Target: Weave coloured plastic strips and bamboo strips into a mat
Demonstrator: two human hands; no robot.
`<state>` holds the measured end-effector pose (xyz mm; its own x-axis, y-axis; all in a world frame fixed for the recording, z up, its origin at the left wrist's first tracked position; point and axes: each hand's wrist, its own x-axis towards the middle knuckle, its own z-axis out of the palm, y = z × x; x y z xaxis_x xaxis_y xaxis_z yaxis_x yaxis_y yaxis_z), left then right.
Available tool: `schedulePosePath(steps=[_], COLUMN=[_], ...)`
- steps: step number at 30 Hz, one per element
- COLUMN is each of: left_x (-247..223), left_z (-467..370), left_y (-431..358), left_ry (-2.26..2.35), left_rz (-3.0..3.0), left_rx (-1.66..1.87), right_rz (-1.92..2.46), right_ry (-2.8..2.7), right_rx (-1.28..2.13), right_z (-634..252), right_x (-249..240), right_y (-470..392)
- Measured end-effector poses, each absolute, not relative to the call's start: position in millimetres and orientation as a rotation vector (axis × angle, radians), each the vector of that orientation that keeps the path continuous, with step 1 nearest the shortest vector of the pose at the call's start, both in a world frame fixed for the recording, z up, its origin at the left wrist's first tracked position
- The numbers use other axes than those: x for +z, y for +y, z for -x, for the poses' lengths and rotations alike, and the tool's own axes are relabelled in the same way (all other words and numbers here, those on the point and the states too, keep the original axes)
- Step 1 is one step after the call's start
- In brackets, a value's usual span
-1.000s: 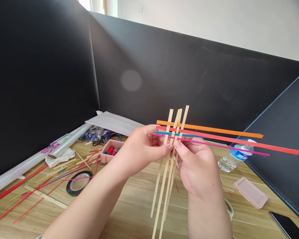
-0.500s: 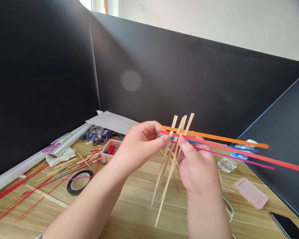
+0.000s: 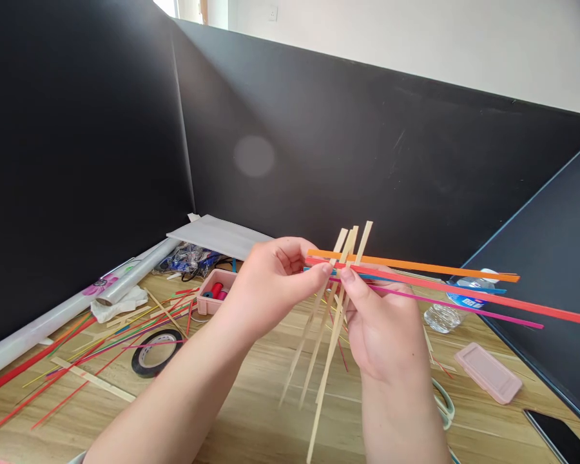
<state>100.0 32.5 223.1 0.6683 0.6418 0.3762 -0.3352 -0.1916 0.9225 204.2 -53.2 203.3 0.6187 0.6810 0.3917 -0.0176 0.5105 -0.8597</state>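
Over the wood-grain worktop (image 3: pixel 265 406), the grip of left hand (image 3: pixel 273 283) and right hand (image 3: pixel 386 322) pinches pale strips (image 3: pixel 365 237) crossing coloured strips (image 3: pixel 512 301); if a thumb slackened, the long overhanging coloured ends could lever the crossing askew.

Loose strips (image 3: pixel 94 379) lie left of the tape roll (image 3: pixel 139 365) on the table (image 3: pixel 261 412). The box (image 3: pixel 205 306) sits behind it, rightward.

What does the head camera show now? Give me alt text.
Left hand and right hand hold pale strips crossed by orange, red, blue and magenta strips above a wood-grain table. At left lie loose strips, black tape and a pink box of spools; at right, a clear bottle and a phone.
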Motion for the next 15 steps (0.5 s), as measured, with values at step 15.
schedulePosePath(steps=[15], left_x=[216.1], left_z=[-102.3], left_y=[31.3], left_ry=[0.235], left_rz=[-1.466], left_rx=[0.904], right_rz=[0.887], right_ry=[-0.734], right_rx=[0.386], right_z=[-198.8], right_x=[201.5], right_y=[-49.8])
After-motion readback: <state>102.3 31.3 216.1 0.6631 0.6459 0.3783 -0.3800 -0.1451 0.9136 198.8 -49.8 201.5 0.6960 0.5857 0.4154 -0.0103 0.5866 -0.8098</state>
